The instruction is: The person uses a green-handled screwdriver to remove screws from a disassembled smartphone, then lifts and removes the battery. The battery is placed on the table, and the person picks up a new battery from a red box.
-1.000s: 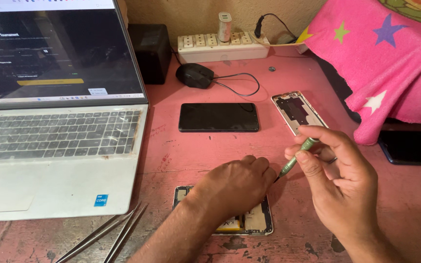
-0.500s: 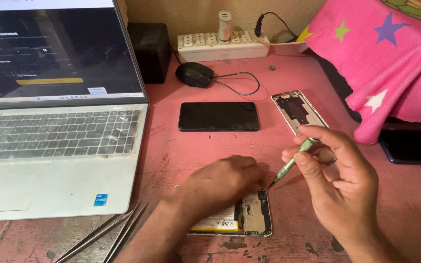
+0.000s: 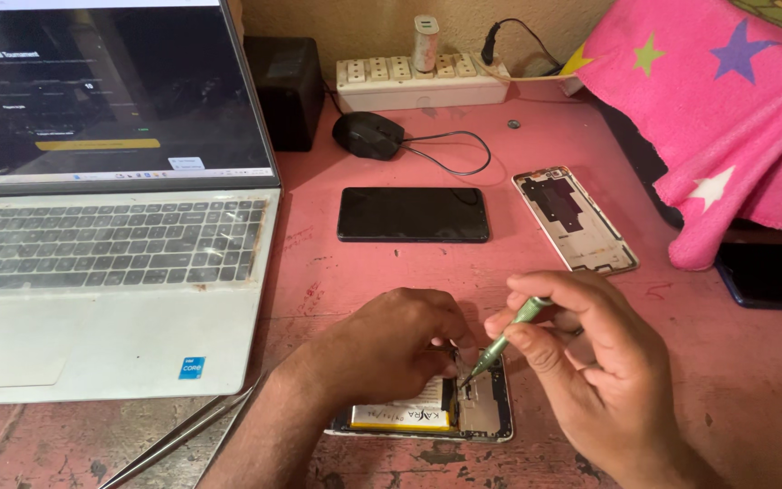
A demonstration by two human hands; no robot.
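An opened phone (image 3: 477,412) lies face down near the front edge of the pink table (image 3: 391,272), its yellow battery and circuit board showing. My left hand (image 3: 400,340) rests on its upper edge and holds it down. My right hand (image 3: 590,362) grips a thin green screwdriver (image 3: 504,342), whose tip touches the board near the phone's middle. The removed back cover (image 3: 576,220) lies to the upper right, and a black phone (image 3: 412,215) lies screen up beyond my hands.
An open laptop (image 3: 110,244) fills the left side. Metal tweezers (image 3: 174,439) lie by its front corner. At the back stand a black mouse (image 3: 368,136), a white power strip (image 3: 423,81) and a black box (image 3: 282,86). A pink starred cloth (image 3: 717,118) covers the right side.
My left hand slid left and back, uncovering the opened phone's right part. My right hand brought the screwdriver down and left until its tip reached the board.
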